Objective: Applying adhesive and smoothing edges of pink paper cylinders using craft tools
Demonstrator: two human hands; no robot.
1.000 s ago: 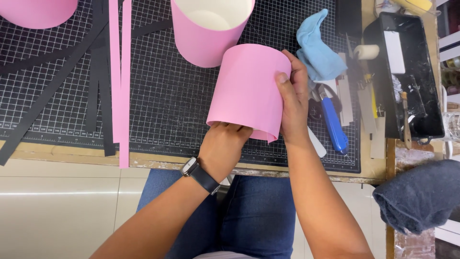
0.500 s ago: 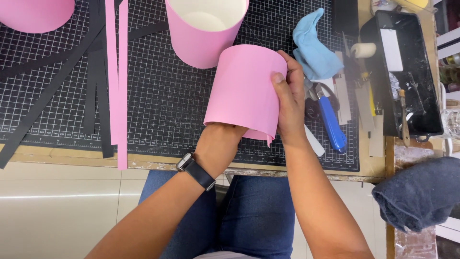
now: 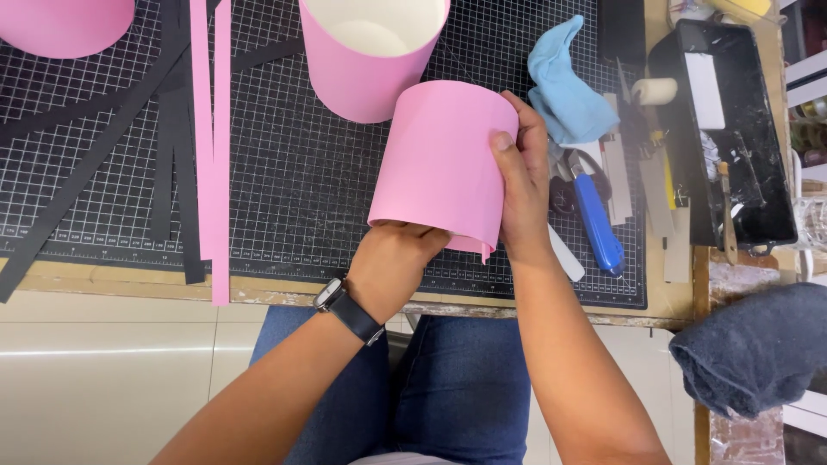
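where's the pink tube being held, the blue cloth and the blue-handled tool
pink tube (image 3: 439,164), head view, middle of its outer wall
blue cloth (image 3: 560,86), head view, centre of the crumpled fabric
blue-handled tool (image 3: 596,226), head view, middle of the blue handle

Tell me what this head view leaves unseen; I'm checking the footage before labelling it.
- Left hand fingers: inside the pink paper cylinder.
- Right hand palm: pressed against the cylinder's seam.
- Second pink cylinder and third: cut by the top edge.
- Tools by the blue-handled tool: overlapping, too small.

A smooth pink paper cylinder (image 3: 444,164) lies tilted above the cutting mat's near edge, open end nearest.
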